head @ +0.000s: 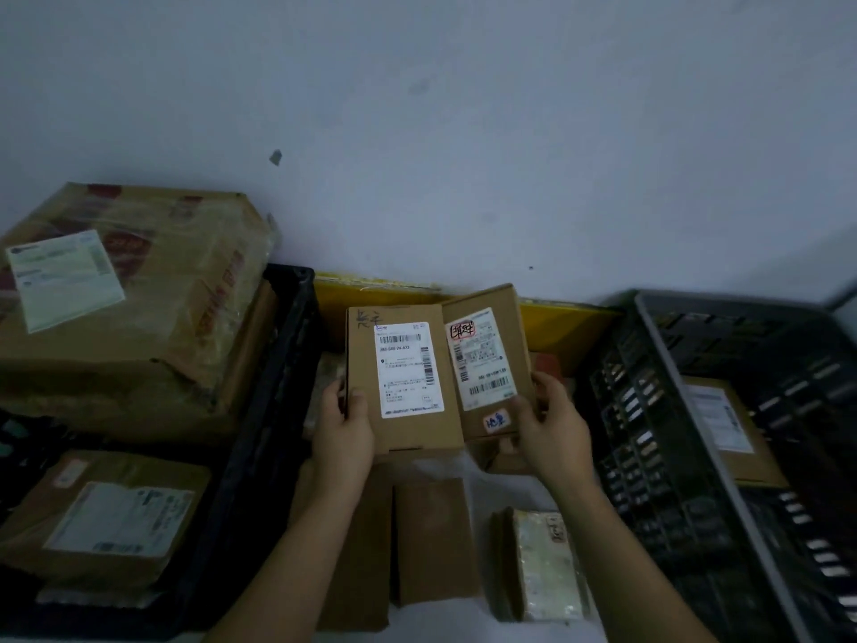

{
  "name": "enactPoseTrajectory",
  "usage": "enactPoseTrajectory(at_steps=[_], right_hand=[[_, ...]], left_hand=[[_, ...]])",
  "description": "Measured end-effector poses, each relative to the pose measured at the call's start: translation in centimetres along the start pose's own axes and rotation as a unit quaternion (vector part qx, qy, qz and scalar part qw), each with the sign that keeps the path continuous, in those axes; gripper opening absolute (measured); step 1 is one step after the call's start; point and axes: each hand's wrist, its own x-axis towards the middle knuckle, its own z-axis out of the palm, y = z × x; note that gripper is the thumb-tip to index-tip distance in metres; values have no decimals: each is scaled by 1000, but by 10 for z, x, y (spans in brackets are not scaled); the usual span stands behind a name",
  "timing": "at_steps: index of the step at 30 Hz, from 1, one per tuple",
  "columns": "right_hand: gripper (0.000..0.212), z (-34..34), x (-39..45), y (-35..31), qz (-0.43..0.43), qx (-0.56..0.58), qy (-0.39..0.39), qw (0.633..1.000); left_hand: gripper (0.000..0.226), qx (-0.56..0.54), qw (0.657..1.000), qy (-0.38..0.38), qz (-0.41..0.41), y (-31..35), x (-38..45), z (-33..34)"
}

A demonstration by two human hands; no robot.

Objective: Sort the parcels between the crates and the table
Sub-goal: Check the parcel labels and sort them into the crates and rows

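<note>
- My left hand [344,433] grips the left box [402,380] by its lower left corner, thumb curled over the front face, label up.
- My right hand [552,426] pinches the right box [487,359] at its lower right edge, thumb on the label.
- Both boxes are held up side by side over the yellow crate [371,292], edges touching, long axes running away from me toward the wall; the right one tilts slightly to the right.
- Below my arms, on the tabletop [477,484]: two plain brown parcels [433,540] lying lengthwise and one taped pale parcel [545,563].
- Black crate [259,438] at my left holds two parcels: a big wrapped carton [139,299] and a flatter one in front.
- Grey crate [686,410] at my right holds one labelled parcel [728,424].
</note>
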Motion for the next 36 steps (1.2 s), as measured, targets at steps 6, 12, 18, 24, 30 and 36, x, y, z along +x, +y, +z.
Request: enactPoseTrajectory(at_steps=[6, 12, 18, 24, 30, 36], right_hand=[[49, -88, -14, 7, 1, 74, 34, 997], [42, -191, -18, 42, -5, 134, 47, 990], [40, -290, -22, 95, 8, 167, 62, 984], [47, -350, 9, 155, 83, 143, 91, 982], [54, -346, 62, 222, 189, 146, 61, 969], [62, -334, 106, 278, 240, 77, 75, 965]], left_hand=[[33, -31, 997, -35, 66, 41, -48, 45], [28, -56, 992, -60, 101, 73, -113, 112], [37, -89, 987, -94, 90, 82, -195, 196], [44, -84, 986, -118, 82, 90, -230, 249], [44, -64, 987, -130, 73, 87, -223, 276], [43, -71, 982, -172, 34, 87, -212, 303]])
